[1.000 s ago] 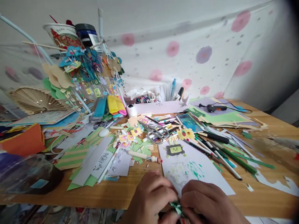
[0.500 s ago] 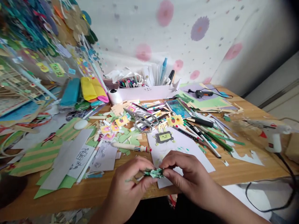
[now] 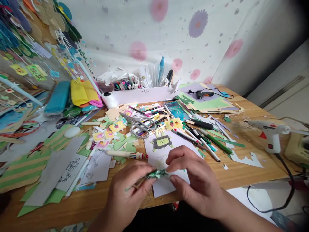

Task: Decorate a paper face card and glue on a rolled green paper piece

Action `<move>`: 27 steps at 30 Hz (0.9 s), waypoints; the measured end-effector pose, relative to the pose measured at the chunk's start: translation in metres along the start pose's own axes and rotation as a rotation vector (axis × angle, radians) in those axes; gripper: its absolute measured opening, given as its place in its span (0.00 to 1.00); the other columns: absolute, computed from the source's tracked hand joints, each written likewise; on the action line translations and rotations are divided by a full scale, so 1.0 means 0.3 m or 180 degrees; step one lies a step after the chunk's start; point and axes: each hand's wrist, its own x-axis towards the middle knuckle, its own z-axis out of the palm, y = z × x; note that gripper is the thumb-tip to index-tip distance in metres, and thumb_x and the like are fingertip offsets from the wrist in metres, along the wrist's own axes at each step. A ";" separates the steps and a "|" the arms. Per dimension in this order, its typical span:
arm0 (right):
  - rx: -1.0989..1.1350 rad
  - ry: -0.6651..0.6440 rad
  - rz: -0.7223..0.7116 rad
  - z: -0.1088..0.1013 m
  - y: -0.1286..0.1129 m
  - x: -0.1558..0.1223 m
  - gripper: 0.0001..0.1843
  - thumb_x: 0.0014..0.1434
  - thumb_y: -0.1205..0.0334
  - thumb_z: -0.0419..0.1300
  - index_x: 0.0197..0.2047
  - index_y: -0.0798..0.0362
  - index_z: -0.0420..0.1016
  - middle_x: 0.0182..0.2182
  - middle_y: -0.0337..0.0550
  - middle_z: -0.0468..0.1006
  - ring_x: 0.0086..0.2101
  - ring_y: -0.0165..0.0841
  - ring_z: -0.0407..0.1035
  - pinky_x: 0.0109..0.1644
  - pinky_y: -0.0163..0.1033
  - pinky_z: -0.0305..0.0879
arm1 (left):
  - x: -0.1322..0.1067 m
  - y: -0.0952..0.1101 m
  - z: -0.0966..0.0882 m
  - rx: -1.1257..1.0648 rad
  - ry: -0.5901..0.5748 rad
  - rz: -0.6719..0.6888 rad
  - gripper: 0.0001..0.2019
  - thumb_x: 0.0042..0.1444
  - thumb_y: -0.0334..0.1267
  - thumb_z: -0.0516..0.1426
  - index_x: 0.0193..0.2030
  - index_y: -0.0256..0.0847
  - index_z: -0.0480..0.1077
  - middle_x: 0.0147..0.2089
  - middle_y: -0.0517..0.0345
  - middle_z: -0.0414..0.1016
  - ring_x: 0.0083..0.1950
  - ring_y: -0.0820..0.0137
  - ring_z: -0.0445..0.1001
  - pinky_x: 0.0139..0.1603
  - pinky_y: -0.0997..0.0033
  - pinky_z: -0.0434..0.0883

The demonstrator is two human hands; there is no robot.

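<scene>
My left hand (image 3: 131, 187) pinches a small, crumpled green-and-white paper piece (image 3: 156, 174) between thumb and fingers, close to the table's front edge. At the piece's right end is my right hand (image 3: 195, 180), its thumb and index finger apart; the index fingertip is at or very near the paper, and I cannot tell if it touches. Green marks show on the left hand. Beneath both hands lies a white sheet (image 3: 160, 190) with green smudges. Just beyond, a dark-framed paper cutout with a drawn face (image 3: 162, 141) rests on that sheet. A thick multicolour pen (image 3: 126, 154) lies left of it.
Grey scissors (image 3: 141, 125) lie among scattered markers and paper scraps. A white glue gun (image 3: 271, 132) stands at the right, its cord hanging off the edge; a black one (image 3: 204, 93) lies farther back. A white box of pens (image 3: 142, 95) stands by the wall.
My right thumb and index finger have parted from their pinch on the paper piece, which stays in my left hand. The view has shifted right, so the table's things appear farther left.
</scene>
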 end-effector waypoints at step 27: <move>0.0349 -0.0528 0.0766 -0.088 -0.027 -0.054 0.03 0.62 0.67 0.57 0.35 0.53 0.69 0.32 0.40 0.72 0.35 0.31 0.67 0.39 0.36 0.64 | 0.028 0.144 0.076 0.0728 -0.0846 -0.0238 0.10 0.55 0.29 0.56 0.23 0.40 0.67 0.22 0.64 0.67 0.24 0.75 0.66 0.24 0.77 0.62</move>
